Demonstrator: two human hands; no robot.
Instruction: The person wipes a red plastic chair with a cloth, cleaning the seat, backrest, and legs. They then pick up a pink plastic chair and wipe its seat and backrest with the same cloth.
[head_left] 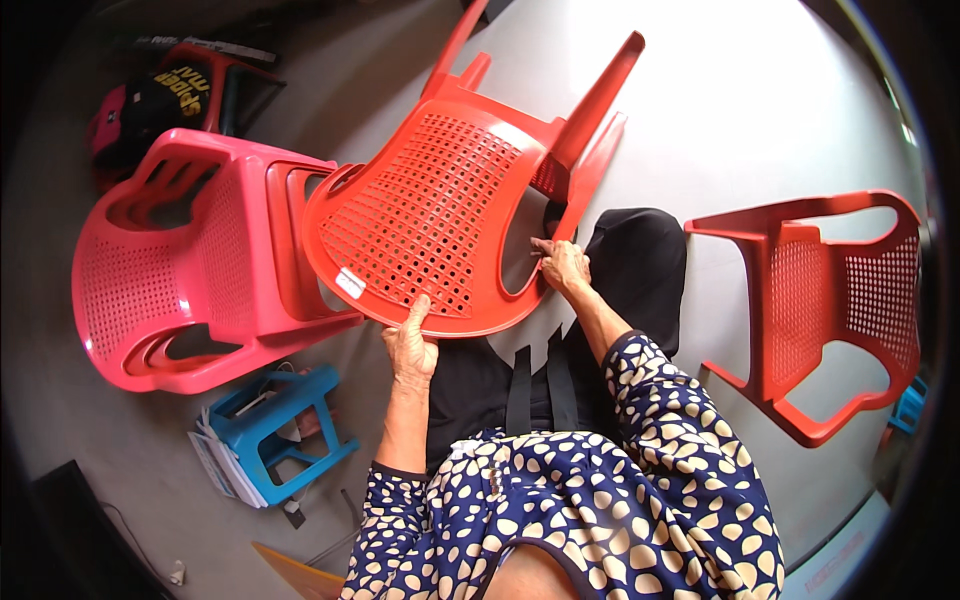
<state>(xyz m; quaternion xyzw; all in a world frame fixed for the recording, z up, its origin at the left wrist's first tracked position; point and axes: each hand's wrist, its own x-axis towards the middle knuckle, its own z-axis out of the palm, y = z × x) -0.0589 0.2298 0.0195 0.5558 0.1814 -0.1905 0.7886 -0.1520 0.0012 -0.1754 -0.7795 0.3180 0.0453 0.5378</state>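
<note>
A red plastic armchair point(420, 205) with a perforated back is tipped in front of me, its legs pointing away toward the top of the view. My left hand point(411, 345) grips the near rim of its backrest, thumb lying on top and fingers hidden underneath. On the chair's right side, my right hand point(566, 265) is closed around the armrest edge. A small white label sticks to the backrest near its left rim. My knees, in black trousers, are close under and beside the chair.
Pink and red stacked plastic chairs point(225, 250) stand at left, close to the held chair. Below them is a blue stool point(280, 430) with papers beside it. Another red chair point(797, 310) stands at right. A dark bag point(165, 110) rests on a seat at the far left.
</note>
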